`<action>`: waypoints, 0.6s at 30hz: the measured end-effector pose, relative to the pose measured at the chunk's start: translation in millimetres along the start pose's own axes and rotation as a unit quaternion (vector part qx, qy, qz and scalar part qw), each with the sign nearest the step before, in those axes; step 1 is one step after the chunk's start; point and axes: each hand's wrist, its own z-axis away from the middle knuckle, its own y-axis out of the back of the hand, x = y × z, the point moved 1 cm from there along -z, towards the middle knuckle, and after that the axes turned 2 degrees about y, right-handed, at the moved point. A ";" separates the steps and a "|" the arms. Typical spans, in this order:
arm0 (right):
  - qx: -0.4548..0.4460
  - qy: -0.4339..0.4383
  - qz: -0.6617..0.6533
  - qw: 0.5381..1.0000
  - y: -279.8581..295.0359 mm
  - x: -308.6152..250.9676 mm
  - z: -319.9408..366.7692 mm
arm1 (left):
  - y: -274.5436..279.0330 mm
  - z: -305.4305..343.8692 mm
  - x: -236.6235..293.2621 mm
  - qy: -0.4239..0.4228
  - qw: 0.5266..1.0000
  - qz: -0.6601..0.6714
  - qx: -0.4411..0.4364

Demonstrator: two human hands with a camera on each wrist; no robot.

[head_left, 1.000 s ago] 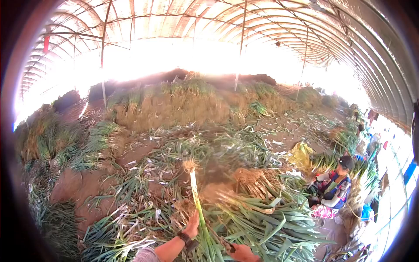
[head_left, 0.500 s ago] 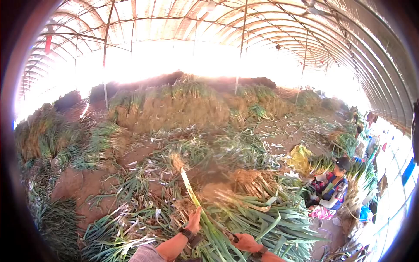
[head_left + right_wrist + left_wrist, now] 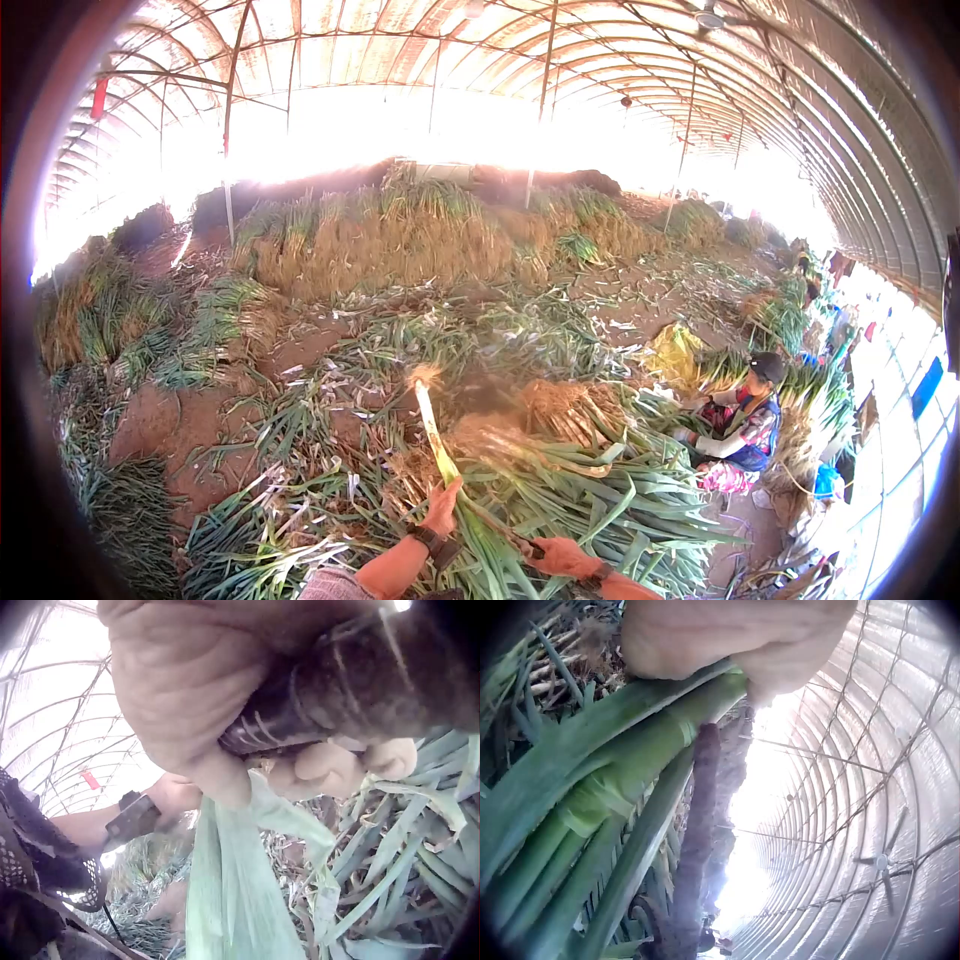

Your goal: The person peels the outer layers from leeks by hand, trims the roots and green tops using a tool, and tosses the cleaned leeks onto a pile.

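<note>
One long leek [image 3: 428, 420] slanted at lower centre, tufted roots uppermost, its smooth stalk gripped in the left hand [image 3: 440, 508]. Lower right of it, the right hand [image 3: 562, 558] curled round a dark, ringed handle [image 3: 337, 690], thumb against flat leaves [image 3: 232, 885]. Broad, strappy greens [image 3: 650, 510] lay heaped alongside.

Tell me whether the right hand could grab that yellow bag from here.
Probably not: the right hand grips a dark handle, and a heap of leeks lies between it and the yellow bag.
</note>
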 end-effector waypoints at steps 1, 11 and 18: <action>-0.011 -0.006 0.023 1.000 -1.3 1.0 1.8 | 0.7 -2.8 -2.0 0.011 0.997 0.007 0.075; 0.009 -0.025 -0.004 1.000 -2.0 2.6 -3.0 | -12.6 31.3 2.1 0.064 0.985 0.150 -0.055; 0.071 -0.021 -0.035 0.997 0.8 1.8 -20.2 | -40.0 48.5 -4.8 0.090 0.984 0.119 -0.093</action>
